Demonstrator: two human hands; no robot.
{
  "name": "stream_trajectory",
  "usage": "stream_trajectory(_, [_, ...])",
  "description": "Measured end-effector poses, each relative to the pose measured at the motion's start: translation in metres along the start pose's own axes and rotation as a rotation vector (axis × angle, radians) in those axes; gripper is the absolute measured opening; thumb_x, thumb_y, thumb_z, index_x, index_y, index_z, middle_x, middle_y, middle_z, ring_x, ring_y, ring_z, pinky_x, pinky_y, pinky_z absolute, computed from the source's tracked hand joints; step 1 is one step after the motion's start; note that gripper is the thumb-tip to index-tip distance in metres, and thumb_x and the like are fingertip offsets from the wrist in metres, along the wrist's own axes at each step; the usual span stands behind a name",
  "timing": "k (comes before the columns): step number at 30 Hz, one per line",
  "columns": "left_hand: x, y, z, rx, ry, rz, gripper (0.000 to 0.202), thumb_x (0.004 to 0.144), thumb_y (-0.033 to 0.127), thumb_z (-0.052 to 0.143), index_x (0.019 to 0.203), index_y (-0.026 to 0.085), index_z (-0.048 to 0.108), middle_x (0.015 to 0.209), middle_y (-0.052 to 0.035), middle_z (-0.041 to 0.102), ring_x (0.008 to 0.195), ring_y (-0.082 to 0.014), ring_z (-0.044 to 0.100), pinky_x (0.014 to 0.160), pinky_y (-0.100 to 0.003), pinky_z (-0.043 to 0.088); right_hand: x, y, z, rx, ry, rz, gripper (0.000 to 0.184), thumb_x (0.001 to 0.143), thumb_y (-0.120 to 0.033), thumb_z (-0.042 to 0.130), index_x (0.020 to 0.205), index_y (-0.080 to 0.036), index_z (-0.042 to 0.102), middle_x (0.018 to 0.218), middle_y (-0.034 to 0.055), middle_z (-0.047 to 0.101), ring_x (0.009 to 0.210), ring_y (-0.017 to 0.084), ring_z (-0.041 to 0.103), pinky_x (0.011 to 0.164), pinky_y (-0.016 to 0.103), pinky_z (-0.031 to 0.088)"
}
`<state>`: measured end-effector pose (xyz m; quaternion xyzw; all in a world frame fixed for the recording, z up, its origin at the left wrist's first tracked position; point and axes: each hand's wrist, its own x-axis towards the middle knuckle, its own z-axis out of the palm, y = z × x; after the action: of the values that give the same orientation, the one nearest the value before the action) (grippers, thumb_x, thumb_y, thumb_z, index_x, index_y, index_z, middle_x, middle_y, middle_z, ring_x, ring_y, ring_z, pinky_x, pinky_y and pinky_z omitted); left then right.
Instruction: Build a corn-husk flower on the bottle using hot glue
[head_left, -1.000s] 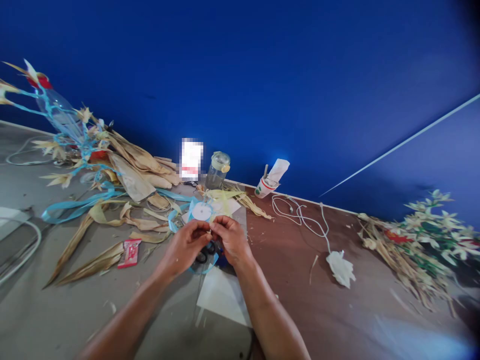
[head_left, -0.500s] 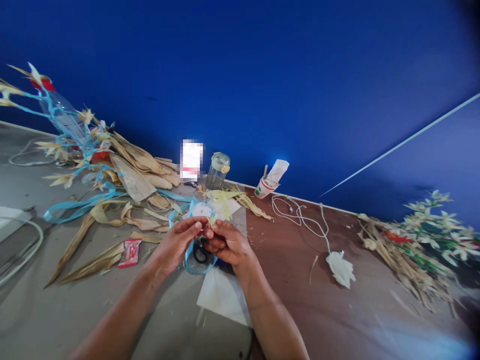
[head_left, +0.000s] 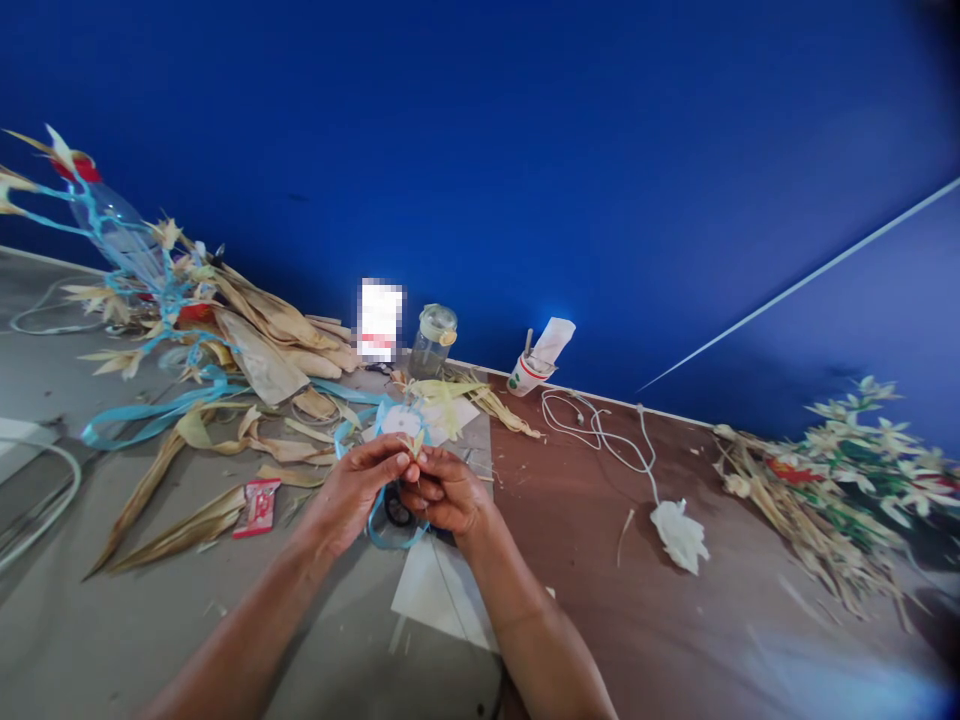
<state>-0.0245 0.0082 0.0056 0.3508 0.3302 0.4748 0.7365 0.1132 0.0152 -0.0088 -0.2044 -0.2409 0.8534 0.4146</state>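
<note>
My left hand and my right hand meet over the table's middle, fingertips pinched together on a small pale husk piece that sticks up between them. A light blue ribbon loops under both hands, over black scissors lying on the table. Just beyond the hands sits a white ribbon spool with pale yellow husk strips beside it.
Dried corn husks and blue ribbon pile up at left, with a red packet. A glass jar, paper cup, white cable, white paper sheet and husk flowers at right lie against the blue wall.
Both hands have drawn slightly nearer to me and lower. The right hand has curled tighter, and the small husk piece now stands up between the fingertips.
</note>
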Motion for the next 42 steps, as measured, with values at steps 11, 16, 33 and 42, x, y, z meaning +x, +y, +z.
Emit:
stream_trajectory(11, [-0.003, 0.004, 0.001, -0.051, -0.034, -0.069, 0.014, 0.070, 0.026, 0.073, 0.076, 0.015, 0.066, 0.062, 0.0000, 0.059, 0.060, -0.0140, 0.062, 0.057, -0.024, 0.051, 0.000, 0.001, 0.003, -0.061, 0.069, 0.049, 0.027, 0.065, -0.032, 0.075, 0.070, -0.015, 0.054, 0.056, -0.0086, 0.055, 0.035, 0.001, 0.014, 0.039, 0.019, 0.022])
stream_trajectory(16, [-0.002, 0.006, 0.003, -0.057, -0.001, -0.040, 0.014, 0.067, 0.024, 0.075, 0.070, 0.014, 0.065, 0.059, 0.0010, 0.057, 0.059, -0.0115, 0.059, 0.059, -0.022, 0.050, 0.000, 0.001, 0.004, -0.075, 0.022, 0.021, 0.029, 0.063, -0.033, 0.077, 0.071, -0.015, 0.057, 0.056, -0.0079, 0.057, 0.033, 0.000, 0.017, 0.039, 0.018, 0.023])
stream_trajectory(33, [0.000, 0.009, 0.005, -0.063, 0.077, 0.025, 0.017, 0.062, 0.022, 0.077, 0.058, 0.015, 0.062, 0.065, -0.0019, 0.059, 0.062, -0.0134, 0.056, 0.056, -0.023, 0.045, -0.003, 0.004, 0.026, -0.420, 0.362, -0.148, 0.030, 0.059, -0.034, 0.078, 0.061, -0.015, 0.055, 0.051, -0.0032, 0.058, 0.037, 0.002, 0.034, 0.036, 0.016, 0.018])
stream_trajectory(42, [-0.001, 0.004, 0.006, -0.086, 0.067, 0.046, 0.018, 0.065, 0.022, 0.076, 0.061, 0.015, 0.060, 0.062, 0.0011, 0.055, 0.062, -0.0106, 0.056, 0.056, -0.020, 0.045, 0.000, 0.006, 0.022, -0.348, 0.279, -0.130, 0.032, 0.060, -0.036, 0.078, 0.062, -0.015, 0.054, 0.052, -0.0039, 0.057, 0.034, 0.000, 0.032, 0.035, 0.016, 0.018])
